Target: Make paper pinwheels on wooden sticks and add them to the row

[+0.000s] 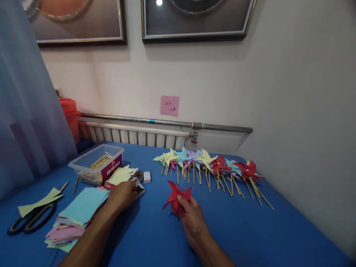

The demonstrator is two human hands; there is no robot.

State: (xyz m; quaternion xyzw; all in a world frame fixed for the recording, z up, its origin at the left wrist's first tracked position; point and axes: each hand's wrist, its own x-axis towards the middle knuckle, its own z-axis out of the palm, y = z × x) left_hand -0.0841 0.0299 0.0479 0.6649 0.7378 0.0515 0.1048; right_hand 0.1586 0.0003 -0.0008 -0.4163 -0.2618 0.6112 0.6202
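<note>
My right hand pinches a folded red paper pinwheel head just above the blue table. My left hand reaches to the left, its fingertips at a small open box of pins next to a stack of coloured paper squares. Whether those fingers hold a pin is hidden. A row of finished pinwheels on wooden sticks lies beyond both hands.
A clear plastic tub with wooden sticks stands at the left. Black scissors and yellow paper scraps lie near the left edge. A small white box sits by the pins. A radiator and pipe run along the wall.
</note>
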